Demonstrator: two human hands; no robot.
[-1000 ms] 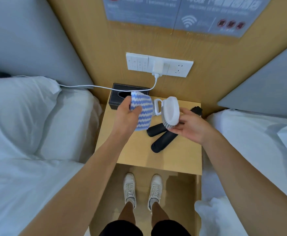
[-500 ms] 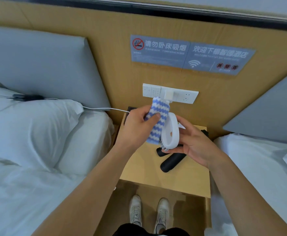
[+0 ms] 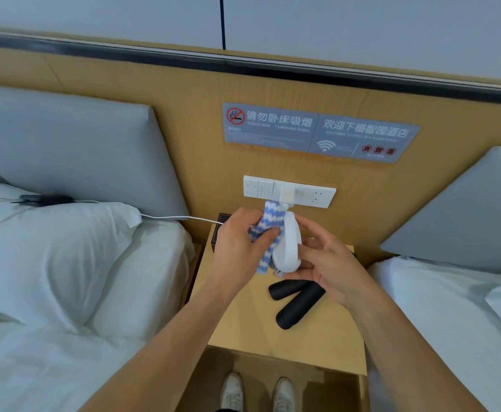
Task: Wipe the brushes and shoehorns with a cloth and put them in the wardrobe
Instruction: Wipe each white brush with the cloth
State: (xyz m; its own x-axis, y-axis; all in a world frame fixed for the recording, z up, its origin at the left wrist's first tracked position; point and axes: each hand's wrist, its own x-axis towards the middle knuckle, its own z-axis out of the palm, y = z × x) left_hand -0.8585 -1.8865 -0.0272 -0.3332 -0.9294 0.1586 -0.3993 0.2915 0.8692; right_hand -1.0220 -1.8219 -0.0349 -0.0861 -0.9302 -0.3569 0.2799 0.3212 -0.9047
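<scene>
My right hand (image 3: 329, 263) grips a white brush (image 3: 288, 248) upright above the wooden nightstand (image 3: 326, 343), its grey bristles facing left. My left hand (image 3: 237, 248) presses a blue-and-white striped cloth (image 3: 268, 233) against the bristle side of the brush. Two black shoehorns (image 3: 298, 301) lie crossed on the nightstand, just below my right hand and partly hidden by it. No wardrobe is in view.
White beds with pillows flank the nightstand on the left (image 3: 65, 278) and right (image 3: 451, 322). A dark tissue box (image 3: 218, 233) sits at the nightstand's back left. A switch and socket panel (image 3: 290, 191) with a plugged charger is on the wooden wall; its white cable (image 3: 169, 217) runs left.
The view has tilted upward toward the wall. Both hands have risen with the brush and cloth, the brush turned upright, and the cloth is now bunched against its bristle side.
</scene>
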